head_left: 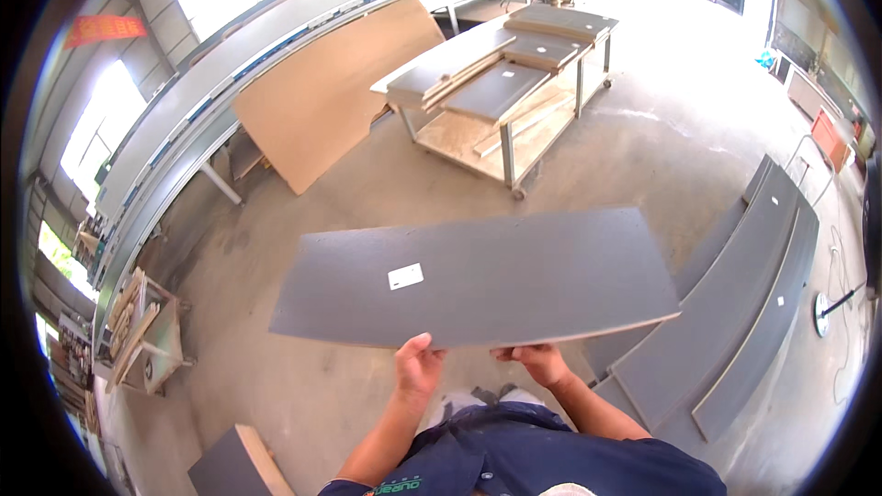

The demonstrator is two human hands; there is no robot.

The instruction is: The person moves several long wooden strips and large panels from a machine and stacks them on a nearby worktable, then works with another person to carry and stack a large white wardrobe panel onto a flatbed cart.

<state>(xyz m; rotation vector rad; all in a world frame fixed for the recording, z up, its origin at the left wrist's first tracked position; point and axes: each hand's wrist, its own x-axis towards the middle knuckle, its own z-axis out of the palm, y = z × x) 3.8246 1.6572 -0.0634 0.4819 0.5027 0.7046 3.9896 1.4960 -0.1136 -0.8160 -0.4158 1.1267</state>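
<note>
A long dark grey panel (pixel 514 276) with a small white label (pixel 405 276) is held out level in front of my body. My left hand (pixel 420 363) grips its near edge, the thumb at the edge and the other fingers mostly hidden beneath. Further right along that same edge, my right hand (pixel 536 360) is closed on the panel from below, its fingers partly covered by the board.
Ahead stands a wheeled table (pixel 508 152) bearing several grey panels (pixel 501 89). Long grey boards (pixel 726 303) lie stacked at the right. A brown sheet (pixel 340 83) leans against a long machine (pixel 184 119) at the left. Another board (pixel 230 464) sits at lower left.
</note>
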